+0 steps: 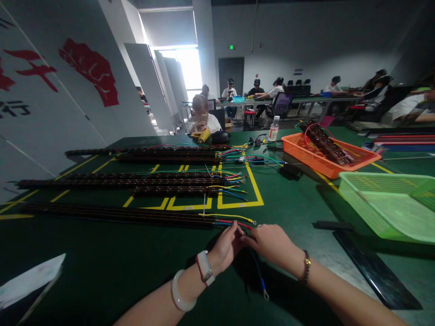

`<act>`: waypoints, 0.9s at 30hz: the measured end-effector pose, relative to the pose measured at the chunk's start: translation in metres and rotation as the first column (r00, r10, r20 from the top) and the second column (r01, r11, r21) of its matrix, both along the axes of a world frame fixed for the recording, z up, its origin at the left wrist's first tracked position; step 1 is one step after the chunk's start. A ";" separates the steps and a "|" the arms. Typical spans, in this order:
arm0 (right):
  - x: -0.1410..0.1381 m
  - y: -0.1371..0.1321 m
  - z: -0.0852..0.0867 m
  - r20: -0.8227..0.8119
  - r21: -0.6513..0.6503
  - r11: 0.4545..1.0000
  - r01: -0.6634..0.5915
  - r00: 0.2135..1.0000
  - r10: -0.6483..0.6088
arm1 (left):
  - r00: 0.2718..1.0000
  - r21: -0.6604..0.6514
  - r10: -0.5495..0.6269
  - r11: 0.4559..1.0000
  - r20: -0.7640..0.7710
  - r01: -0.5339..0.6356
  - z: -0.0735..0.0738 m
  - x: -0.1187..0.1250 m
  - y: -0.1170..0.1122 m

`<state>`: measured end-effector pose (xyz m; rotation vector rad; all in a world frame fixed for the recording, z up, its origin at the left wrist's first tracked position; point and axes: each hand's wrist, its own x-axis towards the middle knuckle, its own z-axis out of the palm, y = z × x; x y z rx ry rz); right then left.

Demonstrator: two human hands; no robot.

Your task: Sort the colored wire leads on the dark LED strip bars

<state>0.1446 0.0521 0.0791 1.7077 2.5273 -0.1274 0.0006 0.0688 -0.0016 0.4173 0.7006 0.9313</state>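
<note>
In front of me my left hand (227, 246) and my right hand (273, 246) meet at the end of a long black sleeved cable bundle (129, 213). Both hands are closed, fingertips together, on its thin wires. A red wire (242, 224) runs between the fingertips. Below the hands hangs a blue wire (260, 271) with a ring terminal at its end. Just above them lies a yellow wire (234, 217), also with a ring terminal. A white cable tie (204, 206) stands up from the bundle. My fingers hide where the wires are gripped.
More cable bundles (118, 182) lie across the yellow-taped green table (136, 262). On the right are an orange basket (331, 170) holding a bundle, a green basket (360, 217) and a black flat strip (377, 271). A bottle (273, 129) and a seated person (202, 120) are beyond.
</note>
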 end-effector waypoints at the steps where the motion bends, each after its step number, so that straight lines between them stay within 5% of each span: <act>1: -0.001 -0.001 -0.001 -0.001 -0.004 1.000 -0.010 1.000 0.010 | 1.000 -0.003 -0.003 1.000 0.000 0.003 0.001 0.000 0.000; 23: 0.004 -0.001 0.005 0.050 -0.059 0.998 0.013 0.999 -0.010 | 0.999 0.043 -0.040 0.998 0.019 0.039 0.007 0.003 0.001; 27: 0.008 0.004 0.006 0.042 -0.084 0.996 0.029 0.999 -0.026 | 0.992 0.088 -0.126 0.988 -0.005 0.126 0.009 0.002 0.001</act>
